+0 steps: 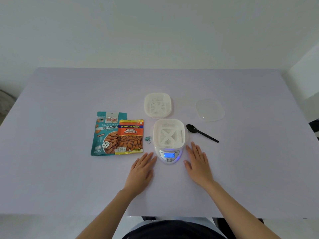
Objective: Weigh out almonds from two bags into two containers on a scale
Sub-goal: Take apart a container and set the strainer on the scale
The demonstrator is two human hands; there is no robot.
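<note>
A white digital scale (169, 156) with a lit blue display sits at the table's middle. On it stands an empty white slotted container (169, 133). A second empty white container (157, 105) stands just behind it. Left of the scale lie two almond bags: a teal one (103, 135), partly under an orange and yellow one (130, 137). My left hand (142, 168) lies flat on the table left of the scale, fingers straight. My right hand (198, 161) lies flat to the scale's right. Neither hand holds anything.
A black plastic spoon (201, 132) lies right of the scale. A clear lid (209, 109) sits at the back right. A small teal binder clip (147, 139) lies between the bags and the scale. The table (69, 178) is covered in pale lilac.
</note>
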